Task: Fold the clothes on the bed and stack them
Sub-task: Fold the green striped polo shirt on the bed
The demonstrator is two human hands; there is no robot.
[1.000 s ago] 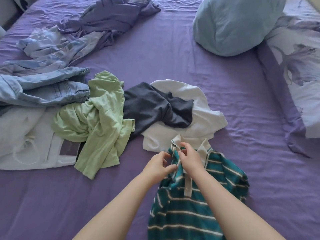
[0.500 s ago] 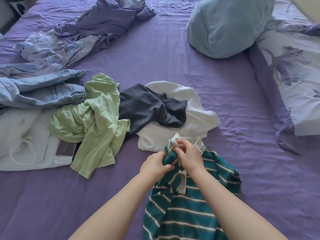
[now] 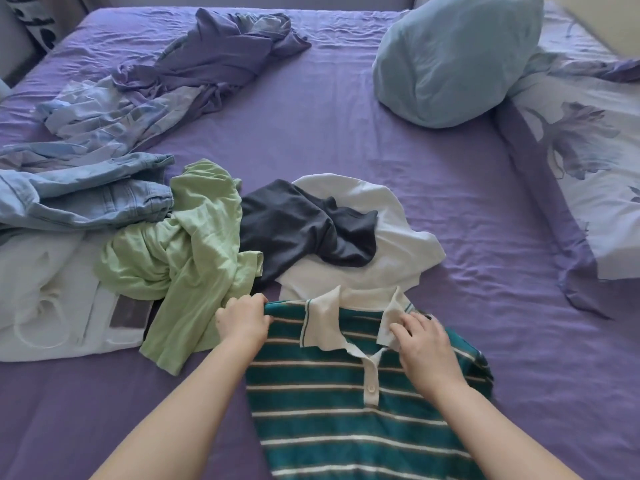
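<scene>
A wide bed in a wrinkled purple cotton sheet (image 3: pixel 346 140) is filling nearly the whole view. A round pale-blue pillow (image 3: pixel 453 57) is lying beyond and to the right of the teal polo shirt with white stripes and a white collar (image 3: pixel 346 403), which is lying front-up at the near edge. Left of the polo, faded blue denim jeans (image 3: pixel 79 199) and a crumpled light-green top (image 3: pixel 180 258) are lying heaped; just beyond its collar, a dark grey garment (image 3: pixel 298 230) is resting on a white shirt (image 3: pixel 398 258). The left hand (image 3: pixel 242 318) is gripping the polo's left shoulder; the right hand (image 3: pixel 424 344) is lying on the right shoulder, fingers loosely spread. No writing is legible.
</scene>
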